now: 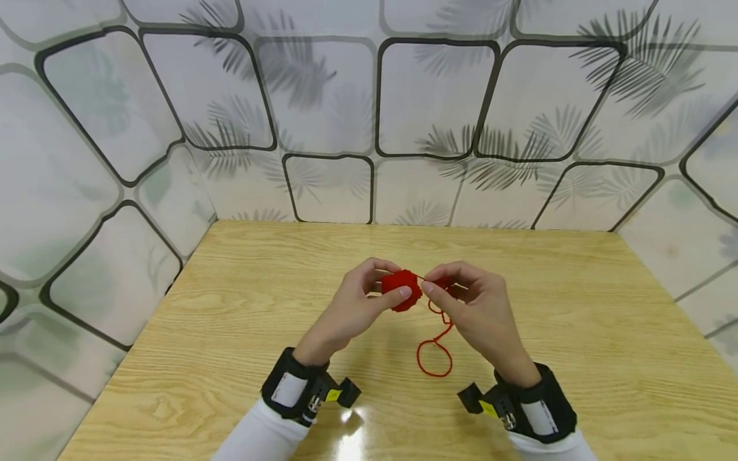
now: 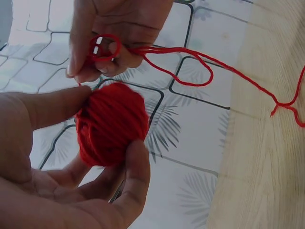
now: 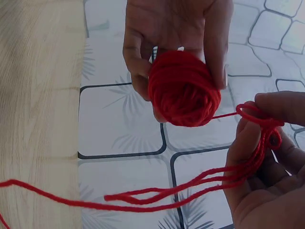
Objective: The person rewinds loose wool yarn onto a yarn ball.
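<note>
The person's left hand [image 1: 359,299] clamps a red yarn ball [image 1: 398,289] between thumb and fingers. Just beside it, the right hand [image 1: 480,306] pinches a strand [image 3: 225,116] stretched from the ball, with bunched yarn [image 3: 270,123] against its fingers. A loose loop [image 1: 434,375] trails below the right hand. Behind the hands, 2 black wristbands [image 1: 280,368] carry yellow labels [image 1: 332,395], too small to read. Beneath both hands spreads a wooden table [image 1: 259,275].
</note>
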Action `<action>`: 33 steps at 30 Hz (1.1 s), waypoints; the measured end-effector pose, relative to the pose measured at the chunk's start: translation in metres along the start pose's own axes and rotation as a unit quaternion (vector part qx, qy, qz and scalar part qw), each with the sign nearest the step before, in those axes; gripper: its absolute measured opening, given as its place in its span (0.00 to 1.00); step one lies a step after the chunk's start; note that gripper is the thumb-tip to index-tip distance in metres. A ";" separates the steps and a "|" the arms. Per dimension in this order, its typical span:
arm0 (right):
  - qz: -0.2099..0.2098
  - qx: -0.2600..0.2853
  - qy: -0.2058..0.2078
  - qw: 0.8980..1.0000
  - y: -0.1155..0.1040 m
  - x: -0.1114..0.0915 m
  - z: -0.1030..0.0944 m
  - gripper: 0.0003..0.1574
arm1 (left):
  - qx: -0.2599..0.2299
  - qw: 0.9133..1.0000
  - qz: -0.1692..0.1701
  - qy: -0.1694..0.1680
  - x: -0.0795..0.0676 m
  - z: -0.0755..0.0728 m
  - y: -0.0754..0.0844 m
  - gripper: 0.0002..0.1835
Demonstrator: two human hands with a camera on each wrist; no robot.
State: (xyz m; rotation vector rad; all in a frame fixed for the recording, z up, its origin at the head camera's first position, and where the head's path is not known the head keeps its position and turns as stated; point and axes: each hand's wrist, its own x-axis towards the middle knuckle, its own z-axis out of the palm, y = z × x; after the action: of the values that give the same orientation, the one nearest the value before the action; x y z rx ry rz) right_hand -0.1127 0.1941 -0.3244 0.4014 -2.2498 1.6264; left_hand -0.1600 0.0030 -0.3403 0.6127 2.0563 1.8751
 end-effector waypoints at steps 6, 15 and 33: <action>-0.006 0.001 -0.033 0.999 -0.001 -0.003 0.010 0.10 | -0.012 0.997 0.010 0.075 0.000 0.001 0.000 0.23; -0.013 0.001 -0.056 0.998 -0.005 -0.006 0.019 0.08 | -0.128 0.986 0.002 0.111 0.004 0.000 0.000 0.26; 0.033 0.006 -0.106 0.994 0.003 -0.004 0.022 0.10 | -0.365 0.931 -0.011 0.018 0.005 -0.008 0.007 0.29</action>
State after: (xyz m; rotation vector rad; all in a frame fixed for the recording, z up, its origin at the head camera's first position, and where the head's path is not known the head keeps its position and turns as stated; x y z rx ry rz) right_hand -0.1127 0.1740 -0.3356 0.5307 -2.4326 1.7029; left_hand -0.1670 -0.0009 -0.3317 0.3485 1.2030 2.4182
